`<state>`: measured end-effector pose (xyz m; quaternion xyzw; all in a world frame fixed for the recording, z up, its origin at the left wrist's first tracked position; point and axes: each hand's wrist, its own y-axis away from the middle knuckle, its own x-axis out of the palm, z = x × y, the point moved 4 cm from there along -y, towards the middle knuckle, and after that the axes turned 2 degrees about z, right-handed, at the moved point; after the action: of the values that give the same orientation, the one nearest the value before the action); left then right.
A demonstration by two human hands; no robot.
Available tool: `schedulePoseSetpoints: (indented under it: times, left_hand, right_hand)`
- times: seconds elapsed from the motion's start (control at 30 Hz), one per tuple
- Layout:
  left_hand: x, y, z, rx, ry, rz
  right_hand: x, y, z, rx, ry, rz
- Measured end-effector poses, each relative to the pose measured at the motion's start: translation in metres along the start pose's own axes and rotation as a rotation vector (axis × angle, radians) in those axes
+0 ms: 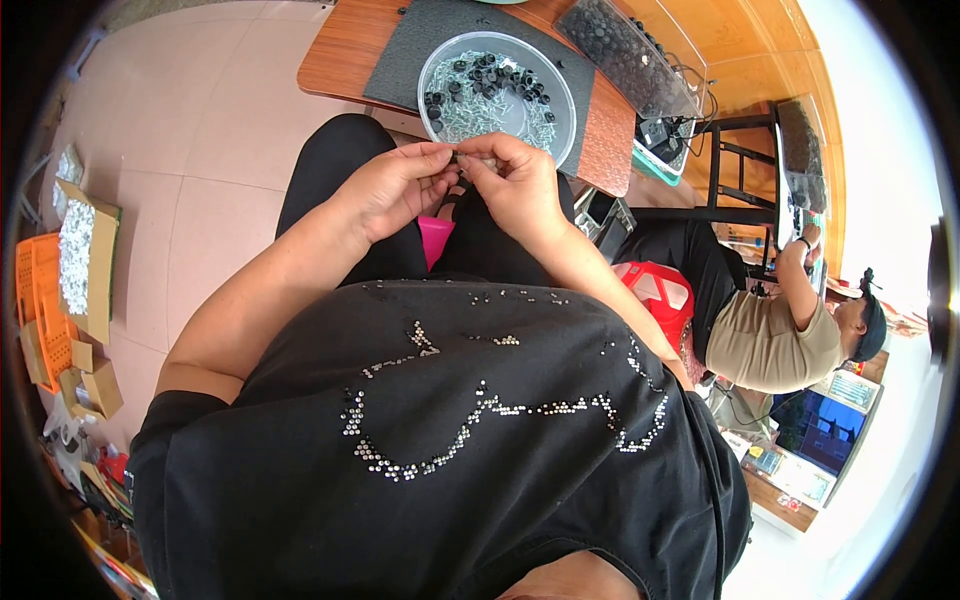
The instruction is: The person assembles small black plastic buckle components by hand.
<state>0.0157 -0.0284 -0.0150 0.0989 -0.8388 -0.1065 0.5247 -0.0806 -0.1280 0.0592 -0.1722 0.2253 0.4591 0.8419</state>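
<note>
My left hand (405, 187) and my right hand (517, 187) meet above my lap, just off the near rim of a clear round basin (562, 102). Thumb and fingertips of both are pinched together on a small dark piece (456, 157), mostly covered by the fingers; its kind is too small to make out. Inside the basin lie many thin silvery screws (470, 118) and, heaped toward the far and right side, small black round caps (490, 75).
The basin stands on a dark mat (398, 70) over a brown wooden table (335, 55). A clear bin of black parts (625, 60) is at the back right. Another person (775, 340) sits at right beside a red stool (660, 295). Cartons (95, 270) and an orange crate (40, 300) stand left.
</note>
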Motion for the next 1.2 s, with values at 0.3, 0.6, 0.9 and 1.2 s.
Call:
schedulePoseSetpoints:
  times: [0.3,0.6,0.9,1.2]
  left_hand:
    - [-0.004,0.0,0.008,-0.025,0.105,0.041]
    - [0.001,0.001,-0.004,0.026,0.147,-0.017]
    - [-0.006,-0.002,-0.002,0.021,0.149,-0.035]
    - [-0.008,-0.001,-0.003,0.002,0.147,-0.06]
  right_hand:
    - [0.002,0.001,-0.005,-0.004,-0.088,-0.01]
    - [-0.017,-0.055,-0.058,0.147,-0.177,0.013]
    - [-0.02,-0.091,-0.096,0.186,0.408,-0.176]
    - [-0.026,-0.072,-0.101,0.079,0.42,-0.189]
